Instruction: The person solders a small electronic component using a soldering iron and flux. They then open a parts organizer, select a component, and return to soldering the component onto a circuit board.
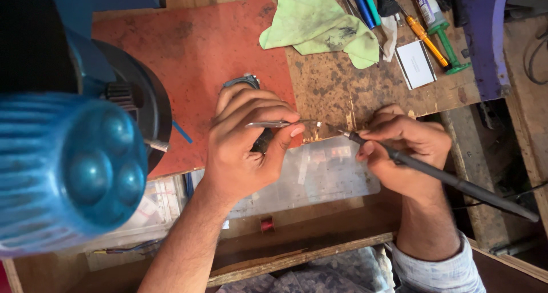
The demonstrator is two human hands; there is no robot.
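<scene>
Left hand [245, 141] pinching tweezers [274, 124], tips on a tiny part [317, 123] at the tabletop [342, 93] edge. Right hand [399, 150], at 3 o'clock, closed around soldering iron [434, 173]. Risk: tip slipping, likely burning fingers or flicking the part off.

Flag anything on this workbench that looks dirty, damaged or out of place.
The crumpled pale green cloth at the bench's far edge carries dark smudges. The bare wooden benchtop beside the red mat is blotched with dark stains, its front edge chipped near the thin metal tweezers. Nothing has spilled.
</scene>
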